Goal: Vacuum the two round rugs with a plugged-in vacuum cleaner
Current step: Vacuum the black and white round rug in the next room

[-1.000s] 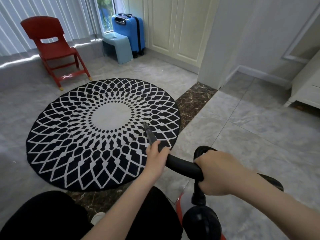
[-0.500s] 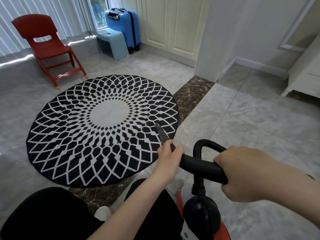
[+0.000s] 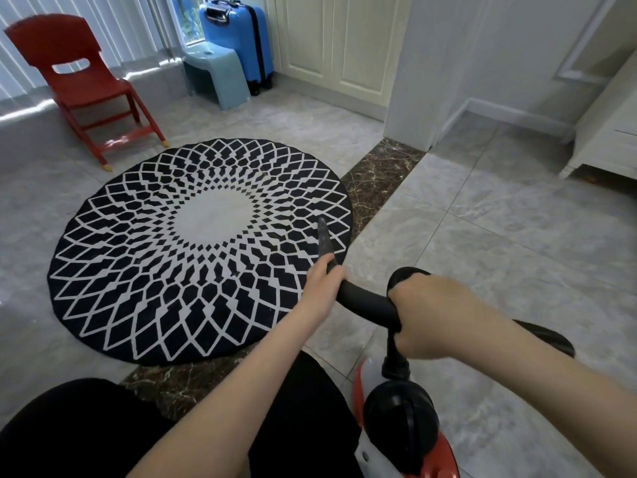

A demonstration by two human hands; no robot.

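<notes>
Both hands gripped the black hose [image 3: 365, 301], left hand [image 3: 324, 284] ahead of right hand [image 3: 427, 315]; the nozzle [image 3: 324, 241] poked out past the left hand over the round rug [image 3: 144, 270].

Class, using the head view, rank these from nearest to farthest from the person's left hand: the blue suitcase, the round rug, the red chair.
From the left hand:
1. Round rug, directly under and left of the hand.
2. Red chair, beyond the rug, far left.
3. Blue suitcase, farthest back by the window, though its gap to the chair is not wide.

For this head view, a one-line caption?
Both hands grip a black vacuum hose, its grey nozzle over a black-and-white round rug.
</notes>
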